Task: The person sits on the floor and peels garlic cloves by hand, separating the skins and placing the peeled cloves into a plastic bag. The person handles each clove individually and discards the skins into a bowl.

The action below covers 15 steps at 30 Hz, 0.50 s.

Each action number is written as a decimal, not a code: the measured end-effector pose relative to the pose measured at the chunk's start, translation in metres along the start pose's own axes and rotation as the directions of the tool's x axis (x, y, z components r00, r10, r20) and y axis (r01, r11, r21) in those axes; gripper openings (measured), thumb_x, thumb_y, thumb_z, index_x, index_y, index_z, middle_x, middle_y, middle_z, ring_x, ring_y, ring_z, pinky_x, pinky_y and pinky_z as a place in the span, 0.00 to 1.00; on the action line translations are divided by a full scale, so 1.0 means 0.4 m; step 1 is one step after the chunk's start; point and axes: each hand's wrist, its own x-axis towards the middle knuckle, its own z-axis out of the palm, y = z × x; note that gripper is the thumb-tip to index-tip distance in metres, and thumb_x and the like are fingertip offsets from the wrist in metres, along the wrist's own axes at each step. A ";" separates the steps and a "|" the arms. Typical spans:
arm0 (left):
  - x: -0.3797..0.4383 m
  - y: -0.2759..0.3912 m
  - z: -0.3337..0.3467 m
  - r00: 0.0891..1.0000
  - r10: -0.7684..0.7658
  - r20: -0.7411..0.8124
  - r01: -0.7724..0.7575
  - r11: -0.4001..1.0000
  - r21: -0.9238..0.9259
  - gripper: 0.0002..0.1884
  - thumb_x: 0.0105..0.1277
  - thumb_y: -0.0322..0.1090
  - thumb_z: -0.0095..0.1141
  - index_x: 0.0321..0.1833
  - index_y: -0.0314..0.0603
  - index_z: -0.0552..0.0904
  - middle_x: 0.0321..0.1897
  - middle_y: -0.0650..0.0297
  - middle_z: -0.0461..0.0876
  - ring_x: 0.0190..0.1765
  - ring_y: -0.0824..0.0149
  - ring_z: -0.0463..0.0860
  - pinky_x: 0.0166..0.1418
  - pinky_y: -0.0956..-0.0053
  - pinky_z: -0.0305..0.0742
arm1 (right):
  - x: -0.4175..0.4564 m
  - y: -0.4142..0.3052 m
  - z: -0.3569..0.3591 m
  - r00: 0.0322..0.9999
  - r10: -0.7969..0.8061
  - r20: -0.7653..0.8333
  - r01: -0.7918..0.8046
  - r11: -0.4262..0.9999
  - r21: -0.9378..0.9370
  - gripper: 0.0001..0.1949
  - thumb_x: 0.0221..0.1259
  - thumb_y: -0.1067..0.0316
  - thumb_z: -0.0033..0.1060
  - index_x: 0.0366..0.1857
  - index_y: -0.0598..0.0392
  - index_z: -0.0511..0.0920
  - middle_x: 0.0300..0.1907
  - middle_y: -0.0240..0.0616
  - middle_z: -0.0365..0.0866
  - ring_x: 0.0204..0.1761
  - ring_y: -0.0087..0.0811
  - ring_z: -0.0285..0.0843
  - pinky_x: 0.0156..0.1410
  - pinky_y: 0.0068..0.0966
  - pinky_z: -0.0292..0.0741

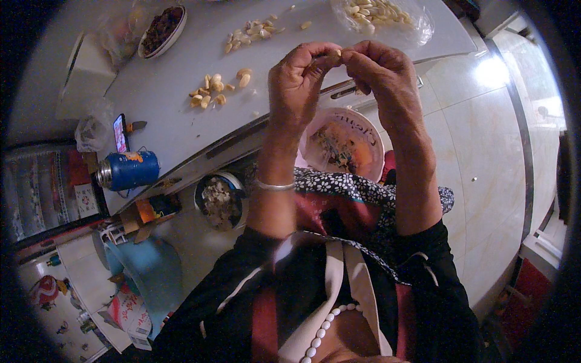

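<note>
Fingertip to fingertip above the counter's edge, my left hand and my right hand pinch a small pale piece between them. It looks like a garlic clove, mostly hidden by the fingers. Beyond my left hand lies a pile of small whitish cloves, some with purplish skin. Larger yellowish cloves sit in a loose group to the left. Past my right hand, a clear plastic bag holds many pale peeled cloves. Below the hands stands a pink bucket with scraps inside.
On the white counter are an oval bowl of dark dried food, a phone, a knife and a blue flask lying on its side. A pot with pale contents and a teal bin stand lower left.
</note>
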 end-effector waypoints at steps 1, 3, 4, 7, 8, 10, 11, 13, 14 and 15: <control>0.001 -0.002 0.002 1.000 -0.026 -0.005 0.025 0.995 -0.099 0.06 0.61 0.31 0.55 0.38 0.38 0.80 0.27 0.63 0.80 0.27 0.76 0.76 0.30 0.85 0.70 | -0.001 -0.003 0.004 1.000 -0.005 -0.017 0.005 1.000 0.005 0.09 0.54 0.64 0.57 0.27 0.58 0.78 0.19 0.25 0.70 0.22 0.15 0.63 0.27 0.15 0.60; 0.000 0.011 -0.005 0.997 -0.068 -0.035 0.061 0.983 -0.173 0.07 0.63 0.33 0.53 0.39 0.38 0.78 0.28 0.65 0.80 0.23 0.80 0.70 0.25 0.87 0.64 | -0.001 -0.004 0.005 0.999 -0.006 -0.040 0.006 1.000 0.010 0.08 0.54 0.64 0.57 0.28 0.58 0.78 0.17 0.23 0.67 0.20 0.14 0.60 0.26 0.15 0.57; 0.001 0.017 -0.009 0.995 -0.090 -0.048 0.078 0.975 -0.210 0.07 0.64 0.34 0.52 0.40 0.38 0.78 0.28 0.65 0.79 0.20 0.81 0.68 0.22 0.88 0.61 | 0.001 -0.001 0.001 0.999 0.000 -0.046 0.001 1.000 0.009 0.08 0.53 0.64 0.57 0.27 0.58 0.78 0.17 0.23 0.67 0.20 0.15 0.60 0.26 0.15 0.57; 0.010 0.016 -0.024 0.987 -0.124 -0.100 0.081 0.932 -0.352 0.09 0.66 0.36 0.50 0.40 0.39 0.78 0.29 0.67 0.78 0.18 0.84 0.60 0.19 0.90 0.53 | 0.002 -0.005 -0.015 0.996 0.062 0.069 -0.058 0.997 -0.051 0.09 0.52 0.63 0.58 0.26 0.57 0.78 0.17 0.23 0.67 0.21 0.15 0.61 0.26 0.15 0.57; 0.010 0.013 -0.029 0.989 -0.114 -0.093 0.074 0.932 -0.356 0.10 0.66 0.38 0.50 0.40 0.38 0.78 0.29 0.68 0.77 0.18 0.84 0.61 0.19 0.89 0.55 | 0.001 -0.009 -0.019 0.987 0.093 0.129 -0.082 0.993 -0.083 0.09 0.52 0.62 0.59 0.26 0.57 0.78 0.17 0.23 0.68 0.21 0.15 0.61 0.26 0.16 0.57; 0.010 0.012 -0.031 0.990 -0.127 -0.064 0.099 0.937 -0.336 0.10 0.66 0.38 0.50 0.41 0.38 0.78 0.28 0.69 0.77 0.18 0.84 0.61 0.19 0.89 0.54 | -0.002 -0.018 -0.024 0.959 0.140 0.246 -0.057 0.947 -0.316 0.09 0.51 0.62 0.60 0.24 0.57 0.78 0.18 0.24 0.69 0.22 0.15 0.62 0.26 0.15 0.58; 0.010 0.012 -0.032 0.990 -0.134 -0.049 0.111 0.939 -0.326 0.10 0.66 0.37 0.50 0.41 0.38 0.78 0.27 0.69 0.76 0.18 0.84 0.61 0.19 0.89 0.54 | -0.003 -0.020 -0.025 0.939 0.173 0.297 -0.031 0.904 -0.426 0.09 0.50 0.62 0.61 0.24 0.57 0.78 0.18 0.24 0.70 0.22 0.15 0.63 0.27 0.15 0.58; 0.009 0.015 -0.030 0.989 -0.147 -0.037 0.128 0.942 -0.309 0.10 0.66 0.37 0.50 0.41 0.38 0.79 0.26 0.69 0.76 0.18 0.84 0.61 0.19 0.89 0.54 | 0.001 -0.006 -0.015 0.966 0.075 0.248 0.010 0.946 -0.324 0.08 0.50 0.63 0.61 0.25 0.56 0.79 0.21 0.24 0.74 0.25 0.15 0.65 0.29 0.15 0.61; 0.008 0.016 -0.029 0.988 -0.153 -0.030 0.137 0.944 -0.301 0.10 0.66 0.37 0.50 0.41 0.38 0.79 0.26 0.69 0.77 0.18 0.84 0.61 0.19 0.90 0.55 | 0.003 0.000 -0.011 0.978 0.042 0.204 0.005 0.975 -0.222 0.08 0.51 0.63 0.61 0.26 0.56 0.80 0.22 0.24 0.74 0.25 0.15 0.66 0.29 0.15 0.62; 0.006 0.018 -0.028 0.988 -0.152 -0.036 0.137 0.955 -0.264 0.09 0.66 0.36 0.50 0.41 0.39 0.79 0.26 0.69 0.77 0.18 0.85 0.61 0.19 0.90 0.54 | 0.005 0.002 -0.007 0.987 0.013 0.157 0.006 0.993 -0.118 0.08 0.51 0.63 0.62 0.27 0.56 0.81 0.23 0.24 0.75 0.26 0.15 0.66 0.30 0.15 0.62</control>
